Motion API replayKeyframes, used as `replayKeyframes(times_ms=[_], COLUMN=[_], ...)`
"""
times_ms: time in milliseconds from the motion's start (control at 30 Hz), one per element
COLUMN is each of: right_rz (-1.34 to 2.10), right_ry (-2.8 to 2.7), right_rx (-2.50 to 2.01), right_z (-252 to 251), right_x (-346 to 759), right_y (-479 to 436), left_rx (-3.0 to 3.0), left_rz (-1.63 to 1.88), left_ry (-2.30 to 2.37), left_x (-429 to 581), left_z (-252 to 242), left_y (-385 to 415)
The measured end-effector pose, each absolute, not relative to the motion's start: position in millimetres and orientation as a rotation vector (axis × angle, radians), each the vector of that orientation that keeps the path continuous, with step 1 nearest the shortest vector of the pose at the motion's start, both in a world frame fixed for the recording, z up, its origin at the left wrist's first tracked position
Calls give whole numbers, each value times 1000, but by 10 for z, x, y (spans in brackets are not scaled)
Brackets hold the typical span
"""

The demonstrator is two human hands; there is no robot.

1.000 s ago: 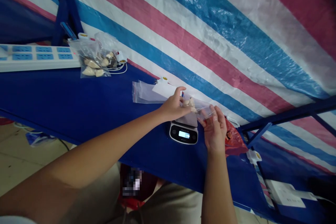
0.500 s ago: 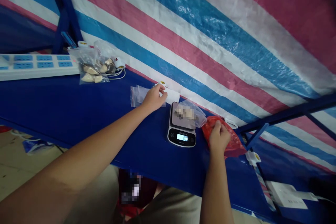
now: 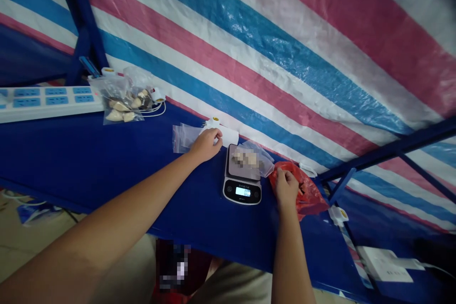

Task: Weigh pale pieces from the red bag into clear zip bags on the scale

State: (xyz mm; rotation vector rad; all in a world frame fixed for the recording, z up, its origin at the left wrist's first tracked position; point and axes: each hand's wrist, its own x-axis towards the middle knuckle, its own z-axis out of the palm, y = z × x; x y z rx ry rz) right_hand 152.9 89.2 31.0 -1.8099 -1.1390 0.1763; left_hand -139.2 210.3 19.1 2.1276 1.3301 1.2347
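Observation:
My left hand (image 3: 207,145) rests on the table beside a white paper slip (image 3: 230,136) and flat clear zip bags (image 3: 185,137). Its fingers are loosely curled with a gap at the thumb, and nothing shows in them. My right hand (image 3: 287,187) is over the near-left side of a red plastic bag (image 3: 313,197), fingers pinched together; whatever they hold is hidden. Between the hands stands a digital kitchen scale (image 3: 242,191), its display lit. A clear zip bag (image 3: 264,165) with pale pieces, partly blurred out, lies on the scale's plate and overhangs its right side.
At the left, clear bags of pale and dark pieces (image 3: 123,109) lie by a white power strip (image 3: 53,102). A white plug (image 3: 214,121) sits behind my left hand. A striped tarp (image 3: 213,47) hangs behind the blue table (image 3: 199,209); a metal brace (image 3: 342,185) stands at the right.
My right hand has drawn slightly left across the red bag, toward the scale, uncovering more of the bag. My left hand stays by the paper slip. The whole view has shifted a little.

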Motion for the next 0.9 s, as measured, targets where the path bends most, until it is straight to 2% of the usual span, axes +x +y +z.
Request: replayKeyframes(times_ms=[533,733,833,900], right_rz=[70,226,266,134], right_ry=[-929,-869,-960,-1077], right_rx=[-1742,-1629,-1733,-1871], right_z=[368,500,592,674], right_x=[1400,1245,1172,1123], right_y=[849,840,893,959], left_rx=[2082,2071,2068,2067], left_rz=[1231,1230,1202,1176], left_ry=[1301,1280,1287,1296], left_x=[-1400,-1407,-1387,-1373], left_z=[181,198,227,241], left_y=[2092,2067,2060,2049])
